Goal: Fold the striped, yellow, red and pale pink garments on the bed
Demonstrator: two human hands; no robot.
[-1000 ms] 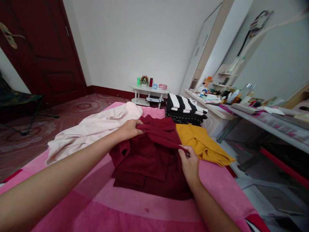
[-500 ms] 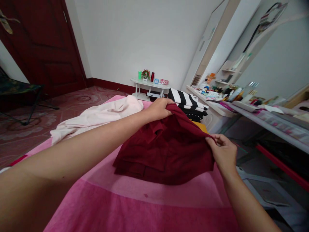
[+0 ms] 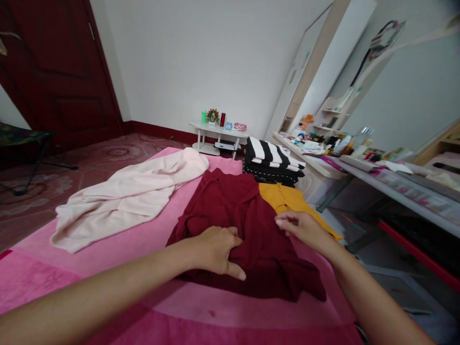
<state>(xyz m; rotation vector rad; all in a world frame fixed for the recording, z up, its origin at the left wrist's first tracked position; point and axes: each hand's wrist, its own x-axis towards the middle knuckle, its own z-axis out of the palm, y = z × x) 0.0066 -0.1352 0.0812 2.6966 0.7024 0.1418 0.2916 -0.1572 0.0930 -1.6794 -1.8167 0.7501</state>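
A dark red garment (image 3: 230, 196), creased and partly folded, lies on the pink bedspread (image 3: 201, 311) in front of me. My left hand (image 3: 217, 249) rests on its near-left part, palm down, thumb spread from the fingers. At the garment's right side, my right hand (image 3: 302, 227) has loosely curled fingers with a gap between them; no cloth shows gripped in it. Just beyond the right hand a folded yellow garment (image 3: 283, 194) lies partly under the red one's edge. To the left, a pale pink garment (image 3: 132, 191) is laid out with wrinkles.
A stack of folded clothes (image 3: 273, 160), striped black and white on top, stands at the bed's far right. Behind it is a low white table (image 3: 219, 128) with small items. A cluttered dressing table (image 3: 323, 163) runs along the right. A folding stool (image 3: 25, 139) stands left.
Both hands have let go of the raised edge of the red garment, which now lies flatter and spread farther back. My left hand has come nearer; the yellow garment is more exposed.
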